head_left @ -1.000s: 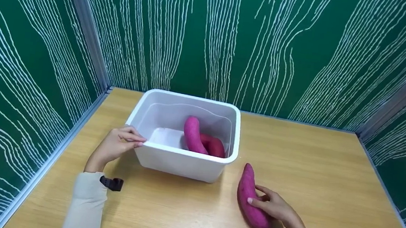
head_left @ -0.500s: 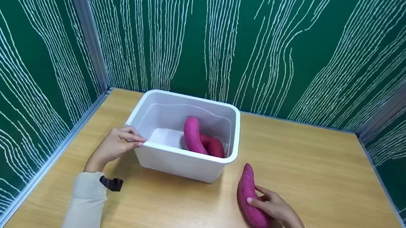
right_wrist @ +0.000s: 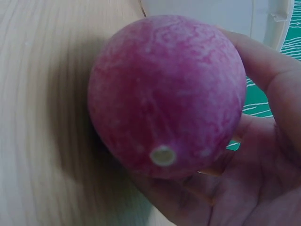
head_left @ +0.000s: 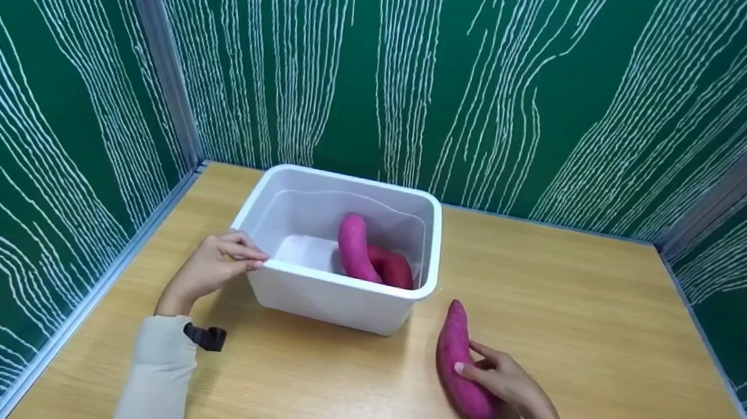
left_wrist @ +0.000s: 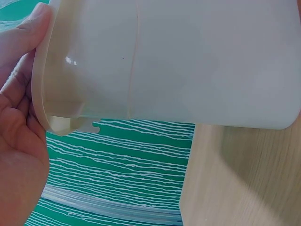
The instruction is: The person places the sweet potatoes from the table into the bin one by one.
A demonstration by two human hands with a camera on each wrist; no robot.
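Observation:
In the head view, a white plastic bin [head_left: 329, 302] stands on the table. My left hand [head_left: 215, 266] pinches its rim at the near left corner; in the left wrist view the thumb [left_wrist: 28, 30] and fingers lie on either side of that rim. Right of the bin, my right hand [head_left: 505, 379] holds a long magenta sweet potato [head_left: 459, 354], its thumb on top and fingers round the far side. The right wrist view shows its round end [right_wrist: 164, 94] with a pale spot, close above the wood. Inside the bin are a curved pink sweet potato [head_left: 357, 249] and a darker red curved piece [head_left: 397, 269], partly hidden.
The wooden table [head_left: 586, 301] is bounded by green walls [head_left: 357, 97] with white wavy lines at the back and both sides. Grey metal posts [head_left: 162, 41] stand at the corners. Both wrists wear small black camera mounts [head_left: 206, 338].

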